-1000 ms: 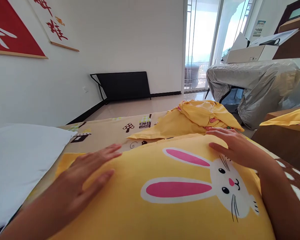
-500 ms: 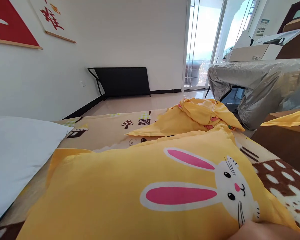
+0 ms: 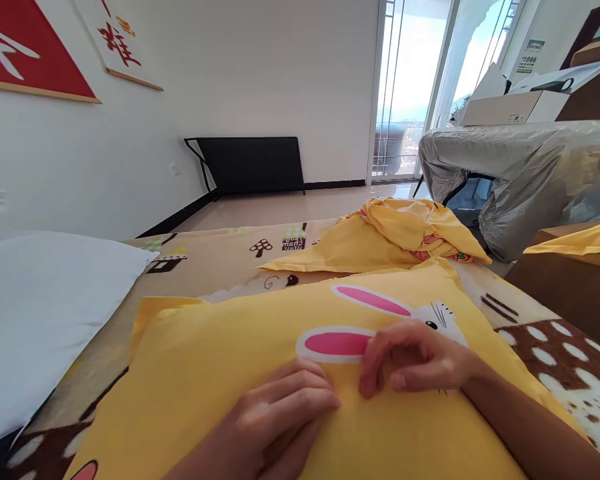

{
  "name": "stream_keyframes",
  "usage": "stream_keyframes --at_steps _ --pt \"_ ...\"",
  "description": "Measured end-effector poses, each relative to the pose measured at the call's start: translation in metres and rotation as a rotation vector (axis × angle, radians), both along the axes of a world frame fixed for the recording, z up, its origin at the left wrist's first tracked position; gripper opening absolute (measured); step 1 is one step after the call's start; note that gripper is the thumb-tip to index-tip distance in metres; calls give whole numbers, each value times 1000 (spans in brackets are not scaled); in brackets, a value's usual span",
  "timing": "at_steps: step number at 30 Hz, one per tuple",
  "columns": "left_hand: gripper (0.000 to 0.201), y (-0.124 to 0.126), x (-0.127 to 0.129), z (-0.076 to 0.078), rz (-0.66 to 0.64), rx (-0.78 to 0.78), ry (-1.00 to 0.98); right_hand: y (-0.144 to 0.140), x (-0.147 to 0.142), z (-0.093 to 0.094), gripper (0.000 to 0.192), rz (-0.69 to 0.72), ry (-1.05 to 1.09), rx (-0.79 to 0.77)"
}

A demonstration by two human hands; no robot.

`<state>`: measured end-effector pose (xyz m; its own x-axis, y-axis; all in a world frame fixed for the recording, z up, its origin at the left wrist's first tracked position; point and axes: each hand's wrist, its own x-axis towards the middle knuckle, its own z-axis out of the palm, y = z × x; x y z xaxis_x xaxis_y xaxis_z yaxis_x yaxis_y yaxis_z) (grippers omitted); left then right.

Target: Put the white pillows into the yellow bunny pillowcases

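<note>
A yellow pillow [image 3: 220,360] with a printed white rabbit lies across the bed in front of me. My left hand [image 3: 285,413] is on its middle, fingers close together and loosely bent, the thumb hard to make out. To its right, my right hand [image 3: 415,357] hovers over or touches the rabbit's ear and face, its fingers curved down and the thumb apart. Neither hand visibly grips the fabric. Beyond the pillow lies a crumpled yellow cloth [image 3: 380,233] with a rabbit print.
A white pillow [image 3: 55,313] rests at the left on the patterned bed cover [image 3: 220,250]. At the right stands a cardboard box [image 3: 570,287] with yellow cloth [image 3: 580,239] over it. Farther back are a plastic-covered piece of furniture [image 3: 520,160] and a black folded frame [image 3: 255,165].
Both hands have come up onto the middle of the yellow pillow; before, only part of one hand showed at the lower right edge. The pillow has shifted slightly, and the view has moved a little.
</note>
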<state>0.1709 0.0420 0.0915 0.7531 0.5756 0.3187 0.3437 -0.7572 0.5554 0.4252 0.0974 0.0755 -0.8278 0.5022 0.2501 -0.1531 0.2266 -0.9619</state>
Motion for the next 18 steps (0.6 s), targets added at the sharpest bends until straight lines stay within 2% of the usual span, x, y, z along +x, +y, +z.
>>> stream_keyframes --at_steps 2,4,7,12,15,18 --pt "26 6 -5 -2 168 142 54 0 5 -4 24 -237 7 38" --pt "27 11 -13 -8 318 259 101 2 9 -9 21 -352 -28 97" --pt "33 21 -31 -18 505 327 168 10 16 -16 19 -505 -61 203" --pt "47 43 -75 -30 704 207 267 29 36 -28 26 -832 -233 466" --pt "54 52 -99 -35 784 118 221 39 58 -41 33 -962 -358 535" --pt "59 55 -120 -45 849 14 130 45 82 -58 40 -1057 -406 531"
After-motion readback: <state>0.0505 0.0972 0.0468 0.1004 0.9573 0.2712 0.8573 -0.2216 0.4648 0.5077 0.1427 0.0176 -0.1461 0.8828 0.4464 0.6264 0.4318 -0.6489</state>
